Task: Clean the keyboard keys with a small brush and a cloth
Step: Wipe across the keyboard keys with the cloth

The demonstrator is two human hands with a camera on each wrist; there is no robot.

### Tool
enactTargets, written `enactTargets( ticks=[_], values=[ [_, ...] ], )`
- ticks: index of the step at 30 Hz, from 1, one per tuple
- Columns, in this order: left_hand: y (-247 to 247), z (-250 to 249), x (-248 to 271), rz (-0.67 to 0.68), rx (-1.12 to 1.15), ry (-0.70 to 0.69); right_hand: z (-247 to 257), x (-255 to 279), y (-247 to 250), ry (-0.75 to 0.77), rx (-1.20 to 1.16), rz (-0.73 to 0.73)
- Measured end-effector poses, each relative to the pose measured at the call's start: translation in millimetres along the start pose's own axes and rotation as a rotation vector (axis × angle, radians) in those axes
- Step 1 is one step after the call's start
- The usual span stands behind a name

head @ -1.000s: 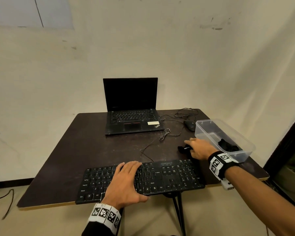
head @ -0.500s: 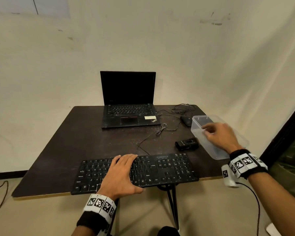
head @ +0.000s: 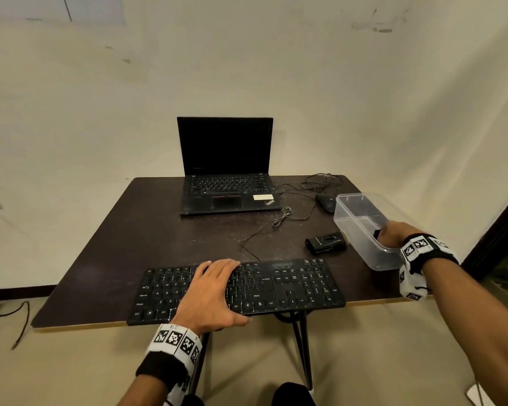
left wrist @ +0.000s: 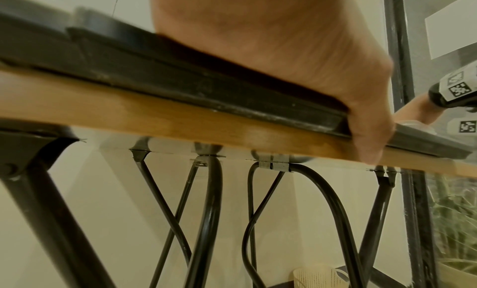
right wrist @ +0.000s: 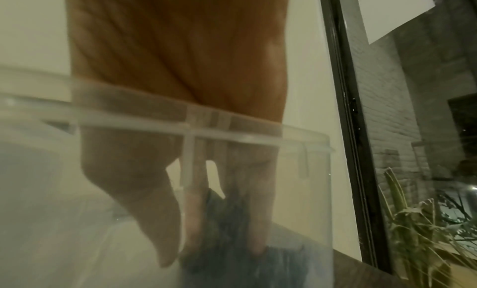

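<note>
A black keyboard (head: 291, 288) lies along the front edge of the dark table (head: 135, 244). My left hand (head: 214, 288) rests flat on its left half, with the thumb over the front edge (left wrist: 366, 129). A small black brush (head: 326, 244) lies on the table between the keyboard and a clear plastic box (head: 352, 227). My right hand (head: 393, 235) reaches down inside the box. Seen through the box wall (right wrist: 232, 137), its straight fingers (right wrist: 255, 241) touch a dark cloth (right wrist: 227, 231) on the bottom. Whether they pinch it is unclear.
An open black laptop (head: 226, 183) stands at the back of the table. A black mouse (head: 326, 202) and loose cables (head: 288, 215) lie between it and the box. A dark door frame (head: 499, 230) is close on the right. Table legs (left wrist: 206, 211) show below.
My right hand has left the brush lying on the table, moved right over the box and now reaches down into it. The left hand has stayed on the keyboard.
</note>
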State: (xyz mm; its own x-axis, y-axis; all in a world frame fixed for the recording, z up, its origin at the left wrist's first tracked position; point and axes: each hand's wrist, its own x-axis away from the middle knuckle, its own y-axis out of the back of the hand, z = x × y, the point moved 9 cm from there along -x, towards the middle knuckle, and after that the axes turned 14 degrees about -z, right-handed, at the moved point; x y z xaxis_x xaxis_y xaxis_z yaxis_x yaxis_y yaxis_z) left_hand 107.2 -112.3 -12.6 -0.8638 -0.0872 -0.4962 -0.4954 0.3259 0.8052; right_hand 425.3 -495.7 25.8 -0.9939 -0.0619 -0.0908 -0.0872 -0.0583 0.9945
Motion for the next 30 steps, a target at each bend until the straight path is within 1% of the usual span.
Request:
enactTargets(
  ticks=[3, 5, 8, 10, 11, 12, 14, 15, 17, 20, 22, 23, 25, 26, 28, 30],
  values=[
    [0, 1, 1, -0.004, 0.001, -0.003, 2, 9, 23, -0.034, -0.027, -0.134],
    [-1, 1, 1, 0.001, 0.007, -0.002, 3, 18, 45, -0.051, -0.13, -0.224],
    [-1, 2, 1, -0.008, 0.012, -0.012, 11, 40, 91, -0.069, -0.44, -0.375],
    [-2, 1, 1, -0.004, -0.005, -0.019, 27, 74, 123, -0.051, -0.667, -0.459],
    [-2, 1, 1, -0.002, -0.013, -0.02, 40, 94, 134, -0.016, -0.796, -0.466],
    [-2, 1, 0, -0.001, -0.015, -0.02, 57, 115, 141, 0.026, -0.926, -0.442],
    [-1, 0, 0, -0.001, -0.014, -0.022, 97, 157, 143, 0.116, -1.092, -0.357],
    [-1, -1, 0, 0.003, -0.017, -0.021, 117, 175, 138, 0.164, -1.108, -0.329],
    [0, -3, 0, 0.026, -0.022, -0.02, 155, 203, 121, 0.248, -1.063, -0.312],
    [19, 4, 9, 0.011, -0.011, -0.008, 209, 244, 81, 0.374, -0.831, -0.329],
    [42, 22, 20, -0.009, 0.003, 0.021, 237, 269, 51, 0.456, -0.695, -0.316],
    [56, 38, 27, -0.018, 0.009, 0.05, 249, 279, 38, 0.492, -0.645, -0.283],
    [85, 76, 44, -0.019, 0.01, 0.122, 264, 290, 17, 0.539, -0.596, -0.214],
    [96, 92, 51, -0.012, 0.004, 0.155, 264, 289, 11, 0.534, -0.605, -0.186],
    [110, 124, 66, 0.022, 0.013, 0.24, 263, 282, 8, 0.503, -0.681, -0.145],
    [112, 143, 78, 0.069, 0.056, 0.331, 259, 274, 5, 0.487, -0.729, -0.102]
  ],
)
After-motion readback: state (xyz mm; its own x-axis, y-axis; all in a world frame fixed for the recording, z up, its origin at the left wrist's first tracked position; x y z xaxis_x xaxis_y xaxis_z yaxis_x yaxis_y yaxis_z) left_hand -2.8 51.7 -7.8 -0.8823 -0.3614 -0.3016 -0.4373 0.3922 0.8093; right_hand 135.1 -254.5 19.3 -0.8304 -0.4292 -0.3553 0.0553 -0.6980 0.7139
